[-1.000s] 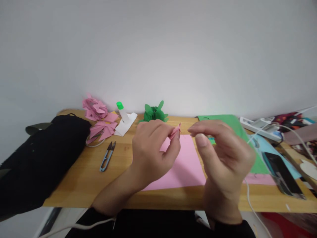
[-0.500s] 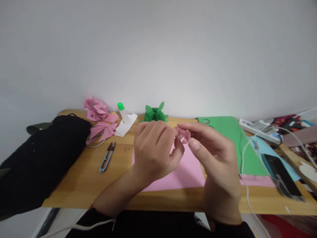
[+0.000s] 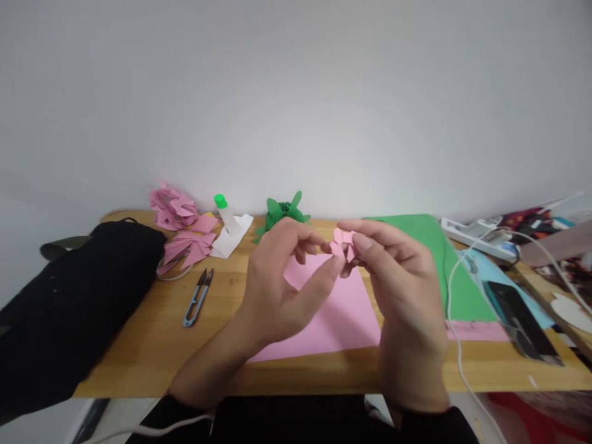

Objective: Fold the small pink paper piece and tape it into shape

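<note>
A small piece of folded pink paper is held up above a flat pink sheet. My right hand pinches its right side between thumb and fingers. My left hand reaches it from the left, the thumb against its lower edge and the index fingertip at its left side; the fingers are curved with a gap between thumb and index. Behind the left hand stands a green pleated paper form with leaf shapes, its lower part hidden by that hand.
Blue-handled thread snips, a glue stick on white paper and pink paper pieces lie to the left, beside a black bag. Green sheets, a phone, a white cable and a power strip are on the right.
The left hand has turned and opened out, its thumb now at the paper's lower edge. The folded paper has been turned and shows more of its surface. The right hand keeps its pinch.
</note>
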Available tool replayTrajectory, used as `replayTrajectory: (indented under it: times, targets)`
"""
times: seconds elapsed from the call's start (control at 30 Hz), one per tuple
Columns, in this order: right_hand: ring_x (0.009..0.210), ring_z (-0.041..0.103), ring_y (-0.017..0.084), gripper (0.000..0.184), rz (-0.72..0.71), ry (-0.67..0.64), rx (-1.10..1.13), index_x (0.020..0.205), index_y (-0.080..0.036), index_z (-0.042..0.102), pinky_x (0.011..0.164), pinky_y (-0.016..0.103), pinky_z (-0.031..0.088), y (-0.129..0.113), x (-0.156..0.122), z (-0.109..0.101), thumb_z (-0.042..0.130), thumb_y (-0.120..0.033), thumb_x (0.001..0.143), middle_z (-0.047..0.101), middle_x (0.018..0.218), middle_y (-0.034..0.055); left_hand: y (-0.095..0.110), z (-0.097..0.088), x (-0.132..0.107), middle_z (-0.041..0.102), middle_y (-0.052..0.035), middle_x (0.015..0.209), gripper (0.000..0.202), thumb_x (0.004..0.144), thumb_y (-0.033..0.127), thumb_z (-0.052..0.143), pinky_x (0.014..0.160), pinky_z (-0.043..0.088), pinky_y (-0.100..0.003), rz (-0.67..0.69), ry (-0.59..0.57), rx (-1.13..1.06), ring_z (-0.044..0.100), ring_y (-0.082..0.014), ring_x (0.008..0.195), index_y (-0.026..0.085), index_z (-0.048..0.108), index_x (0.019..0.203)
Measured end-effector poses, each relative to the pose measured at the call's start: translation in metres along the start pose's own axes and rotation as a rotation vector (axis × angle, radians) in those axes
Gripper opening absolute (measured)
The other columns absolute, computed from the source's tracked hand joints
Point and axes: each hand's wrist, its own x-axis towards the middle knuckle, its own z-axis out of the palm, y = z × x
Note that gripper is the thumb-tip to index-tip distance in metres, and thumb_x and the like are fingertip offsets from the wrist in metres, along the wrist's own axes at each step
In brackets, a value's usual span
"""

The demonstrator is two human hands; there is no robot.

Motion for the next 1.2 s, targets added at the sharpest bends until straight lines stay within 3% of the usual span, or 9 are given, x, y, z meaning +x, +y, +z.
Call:
replayTrajectory:
  times: [0.37,0.67,0.83,1.0,1.2]
  targets:
    - [0.066,0.067,0.007,0.017,-0.078,-0.031,-0.104,0.102,-0.027,0.073,0.064,0.019,0.057,-0.0022,-0.0054,0.0010,0.064,-0.020,0.089,0.071,0.070,-0.0061,-0.0082,-0.0068,0.0065,0.062,0.0018,0.068,0.016,0.088,0.018,0.060,0.062,0.045,-0.027,-0.235,-0.120,-0.251,0.055,-0.0113,0.064,0.019,0.063,0.073]
    - [0.068,0.070,0.010,0.014,-0.083,-0.045,-0.090,0.097,-0.025,0.072,0.068,0.023,0.060,-0.0039,-0.0051,0.0005,0.068,-0.018,0.086,0.075,0.074,-0.0032,-0.0060,-0.0067,0.0085,0.068,0.0012,0.071,0.013,0.086,0.019,0.064,0.064,0.049,-0.025,-0.286,-0.118,-0.345,0.061,-0.0110,0.067,0.019,0.065,0.073]
    - [0.065,0.070,0.011,0.009,-0.086,-0.019,-0.092,0.093,-0.023,0.072,0.067,0.026,0.061,-0.0035,-0.0048,0.0007,0.069,-0.018,0.085,0.075,0.071,-0.0025,-0.0058,-0.0068,0.0051,0.063,0.0000,0.067,0.014,0.084,0.023,0.066,0.064,0.048,-0.028,-0.350,-0.127,-0.327,0.059,-0.0133,0.067,0.019,0.065,0.070]
    - [0.064,0.070,0.010,0.010,-0.097,-0.024,-0.084,0.092,-0.025,0.072,0.064,0.022,0.060,-0.0038,-0.0053,0.0009,0.068,-0.017,0.086,0.075,0.072,-0.0043,-0.0057,-0.0068,0.0045,0.064,0.0006,0.065,0.017,0.083,0.021,0.067,0.062,0.048,-0.027,-0.339,-0.122,-0.349,0.057,-0.0123,0.064,0.019,0.065,0.067]
    - [0.059,0.069,0.010,0.009,-0.111,0.034,-0.087,0.092,-0.023,0.072,0.062,0.022,0.059,-0.0048,-0.0048,0.0006,0.069,-0.018,0.085,0.072,0.066,-0.0046,-0.0078,-0.0073,0.0056,0.070,-0.0003,0.073,0.007,0.079,0.014,0.069,0.063,0.049,-0.029,-0.258,-0.159,-0.394,0.060,-0.0136,0.069,0.021,0.069,0.077]
